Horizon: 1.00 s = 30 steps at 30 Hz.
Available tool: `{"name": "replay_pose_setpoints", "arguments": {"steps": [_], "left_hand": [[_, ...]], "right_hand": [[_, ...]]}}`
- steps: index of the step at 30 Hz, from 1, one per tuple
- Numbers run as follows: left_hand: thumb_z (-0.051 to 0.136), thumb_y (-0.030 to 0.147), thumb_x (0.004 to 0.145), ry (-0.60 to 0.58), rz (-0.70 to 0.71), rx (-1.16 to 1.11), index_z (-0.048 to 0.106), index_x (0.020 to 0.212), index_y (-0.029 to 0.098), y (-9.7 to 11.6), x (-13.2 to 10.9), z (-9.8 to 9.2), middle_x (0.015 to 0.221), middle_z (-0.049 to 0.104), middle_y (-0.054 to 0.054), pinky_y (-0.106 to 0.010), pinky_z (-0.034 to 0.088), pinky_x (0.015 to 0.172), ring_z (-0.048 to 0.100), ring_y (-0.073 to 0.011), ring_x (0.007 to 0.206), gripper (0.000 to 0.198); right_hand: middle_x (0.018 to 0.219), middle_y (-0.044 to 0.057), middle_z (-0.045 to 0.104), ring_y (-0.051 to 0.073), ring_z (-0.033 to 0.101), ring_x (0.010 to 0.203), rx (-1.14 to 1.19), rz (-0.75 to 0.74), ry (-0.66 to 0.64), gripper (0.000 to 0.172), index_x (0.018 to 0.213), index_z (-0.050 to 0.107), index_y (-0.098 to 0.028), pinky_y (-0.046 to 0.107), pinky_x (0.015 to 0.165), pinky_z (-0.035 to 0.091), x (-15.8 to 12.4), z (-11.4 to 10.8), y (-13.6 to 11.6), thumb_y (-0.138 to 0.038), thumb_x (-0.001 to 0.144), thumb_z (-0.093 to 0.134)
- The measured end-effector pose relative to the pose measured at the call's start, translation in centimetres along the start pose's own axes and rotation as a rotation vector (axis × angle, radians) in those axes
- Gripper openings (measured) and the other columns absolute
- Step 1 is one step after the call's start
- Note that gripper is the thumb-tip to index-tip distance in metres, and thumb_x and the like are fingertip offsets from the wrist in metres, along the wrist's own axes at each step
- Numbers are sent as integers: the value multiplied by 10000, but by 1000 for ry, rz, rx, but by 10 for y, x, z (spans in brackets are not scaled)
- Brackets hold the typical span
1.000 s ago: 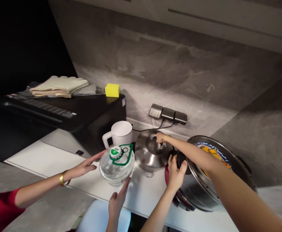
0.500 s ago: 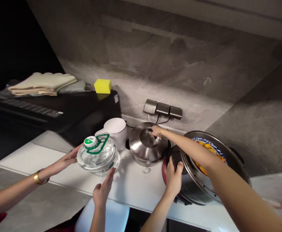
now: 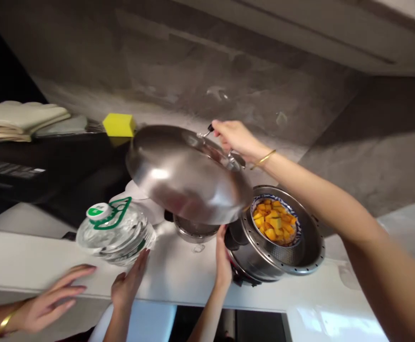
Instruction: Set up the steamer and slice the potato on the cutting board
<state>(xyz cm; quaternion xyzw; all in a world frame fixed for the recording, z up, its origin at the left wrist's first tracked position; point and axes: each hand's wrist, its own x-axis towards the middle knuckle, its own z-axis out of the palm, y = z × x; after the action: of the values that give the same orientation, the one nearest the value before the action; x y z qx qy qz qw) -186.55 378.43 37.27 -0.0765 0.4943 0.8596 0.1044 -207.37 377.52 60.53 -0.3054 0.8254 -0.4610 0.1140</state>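
Note:
My right hand (image 3: 234,137) grips the black handle of a large steel lid (image 3: 186,173), which is raised and tilted, its rim toward the lower right. Under it a steel pot (image 3: 193,230) shows only in part. My left hand (image 3: 223,261) is at the black side handle (image 3: 236,235) of the steel steamer pot (image 3: 264,263), its fingers partly hidden. Inside this pot a blue-and-white bowl (image 3: 298,232) holds orange pumpkin chunks (image 3: 273,221). The steamer pot has no lid on it.
Another person's two hands, one open (image 3: 56,299) and one (image 3: 129,280) close to a clear water jug (image 3: 115,237) with a green handle, are at left. Behind are a white pitcher (image 3: 154,209), a black appliance (image 3: 68,175), a yellow sponge (image 3: 119,125) and folded cloths (image 3: 18,118).
My right hand has lifted the lid off the pot, up and to the left. The other person's left hand has come away from the jug. The view has shifted.

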Motion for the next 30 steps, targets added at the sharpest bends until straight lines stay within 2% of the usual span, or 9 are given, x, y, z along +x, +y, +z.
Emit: {"name": "replay_pose_setpoints", "arguments": {"steps": [2, 5, 7, 9, 13, 16, 19, 25, 30], "left_hand": [[622, 635, 695, 50, 70, -50, 530, 1296, 398, 6, -1, -3, 1444, 434, 29, -435, 322, 1095, 214, -289, 1413, 652], [474, 705, 765, 130, 159, -106, 482, 1334, 384, 16, -1, 10, 1452, 425, 31, -419, 316, 1105, 250, -261, 1405, 654], [380, 718, 805, 205, 257, -176, 468, 1351, 336, 24, -1, 23, 1466, 408, 7, -393, 312, 1111, 279, -242, 1393, 672], [366, 687, 835, 261, 374, -250, 481, 1346, 277, 30, 0, 32, 1466, 407, -30, -378, 287, 1124, 299, -236, 1383, 665], [394, 602, 881, 281, 474, -201, 479, 1347, 235, 31, 7, 40, 1462, 411, -60, -363, 204, 1158, 315, -210, 1377, 599], [377, 592, 894, 326, 487, -84, 450, 1369, 224, 23, 13, 42, 1467, 400, -67, -360, 186, 1164, 317, -200, 1375, 605], [359, 598, 896, 359, 501, 34, 444, 1374, 201, 17, 16, 43, 1467, 399, -77, -355, 178, 1165, 314, -203, 1375, 628], [327, 515, 939, 381, 545, 262, 451, 1370, 200, 12, 17, 42, 1455, 416, -75, -344, 195, 1157, 325, -185, 1368, 548], [400, 416, 939, 420, 668, 494, 500, 1326, 214, 3, 24, 37, 1447, 423, -90, -382, 238, 1138, 358, -203, 1347, 449]], "right_hand": [[579, -71, 375, -1, 429, 495, -47, -67, 89, 457, 847, 516, -97, 117, 550, 322, -32, -38, -17, -483, 972, 307], [528, -60, 382, 29, 388, 466, -186, -77, 257, 495, 701, 530, -137, 150, 467, 277, -87, -76, -21, -599, 866, 467], [501, -46, 402, 52, 368, 458, -298, -51, 327, 518, 616, 527, -150, 188, 441, 260, -123, -89, -7, -631, 808, 529], [496, -32, 429, 68, 374, 465, -399, -6, 363, 529, 583, 543, -151, 211, 448, 261, -153, -95, 15, -631, 806, 523], [527, -17, 504, 104, 442, 500, -492, 82, 432, 516, 613, 618, -149, 228, 483, 305, -193, -102, 66, -609, 815, 503], [563, -2, 570, 131, 511, 540, -488, 134, 449, 505, 644, 658, -147, 231, 511, 353, -208, -103, 94, -594, 818, 502], [604, 11, 625, 151, 556, 577, -475, 161, 430, 494, 689, 689, -150, 233, 531, 385, -215, -99, 109, -591, 817, 507], [617, 17, 643, 152, 571, 594, -561, 113, 421, 466, 705, 697, -156, 233, 541, 378, -218, -88, 116, -560, 837, 507], [631, 20, 649, 145, 562, 579, -640, 64, 388, 445, 748, 698, -162, 241, 554, 365, -220, -90, 116, -540, 858, 491]]}}
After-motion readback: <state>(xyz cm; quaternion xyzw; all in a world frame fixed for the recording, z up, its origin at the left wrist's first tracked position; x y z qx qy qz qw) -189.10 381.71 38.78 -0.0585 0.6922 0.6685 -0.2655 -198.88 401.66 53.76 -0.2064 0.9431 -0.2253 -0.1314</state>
